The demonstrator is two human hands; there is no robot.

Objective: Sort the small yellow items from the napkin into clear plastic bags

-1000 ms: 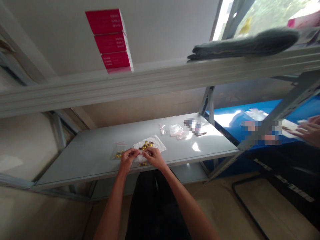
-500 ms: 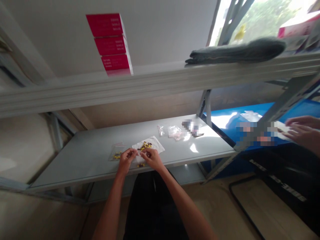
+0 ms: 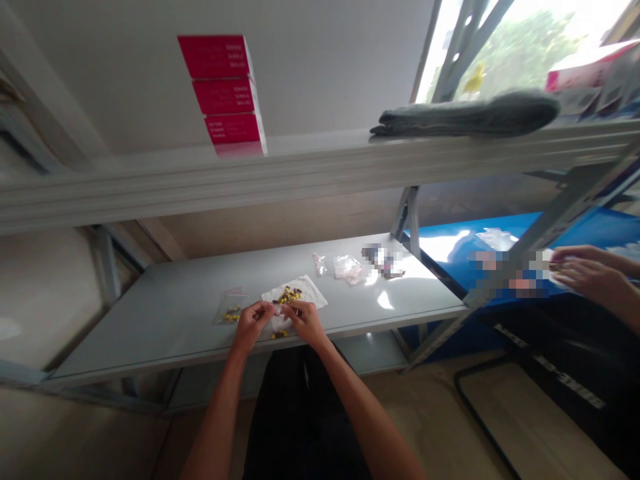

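Observation:
My left hand (image 3: 256, 323) and my right hand (image 3: 306, 320) meet over the front part of the grey shelf, fingertips almost touching. Both are closed in a pinch; whatever is between the fingers is too small to make out. Just behind them a white sheet (image 3: 314, 293) lies flat, bearing a heap of small yellow and dark brown pieces (image 3: 289, 295). Left of my left hand is a clear zip bag (image 3: 226, 308) with several yellow pieces (image 3: 232, 315) in or on it. More yellow and dark pieces (image 3: 279, 334) lie below my fingers, near the shelf edge.
Clear plastic bags (image 3: 347, 268) and a small bag (image 3: 319, 264) lie farther back. An upper shelf (image 3: 310, 167) carries red boxes (image 3: 225, 97) and a folded grey cloth (image 3: 465, 117). At right, another person's hands (image 3: 595, 273) work over a blue surface (image 3: 445, 257) beyond a metal post (image 3: 520, 257).
The view has shifted slightly. My hands stay pinched together in nearly the same place, with small finger movements. The other person's hands have moved a little to the left.

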